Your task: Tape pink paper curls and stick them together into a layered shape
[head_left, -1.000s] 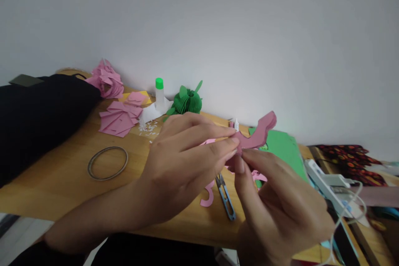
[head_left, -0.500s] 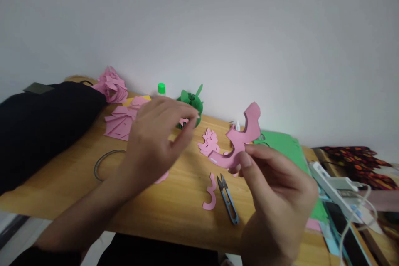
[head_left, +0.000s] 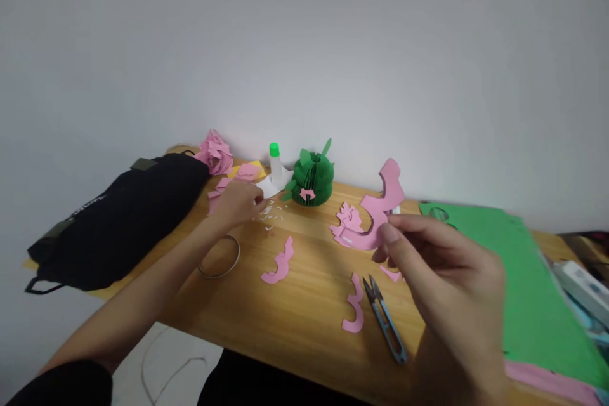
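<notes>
R hand (head_left: 454, 282) pinches a wavy pink cutout (head_left: 379, 204) btwn thumb & forefinger, up above the table (head_left: 295, 336), its curved lower end pointing twd the L side w/ a small white strip on it. L hand (head_left: 238, 204) is reached out fwd, fingers curled in narrow; can't tell if anything's in them. White scraps (head_left: 268, 209) lie just R of L hand, glue stick (head_left: 276, 168) stands just past it, black bag (head_left: 128, 216) to its L, metal ring (head_left: 219, 276) nearer the body, under the forearm. Btwn the hands, farther back: green paper ball (head_left: 314, 179) w/ pink bow (head_left: 307, 194). Pink pile (head_left: 349, 217) sits behind the held cutout; snips (head_left: 379, 308) lie just L of R hand, blades apart; green sheet (head_left: 528, 292) to R hand's R
</notes>
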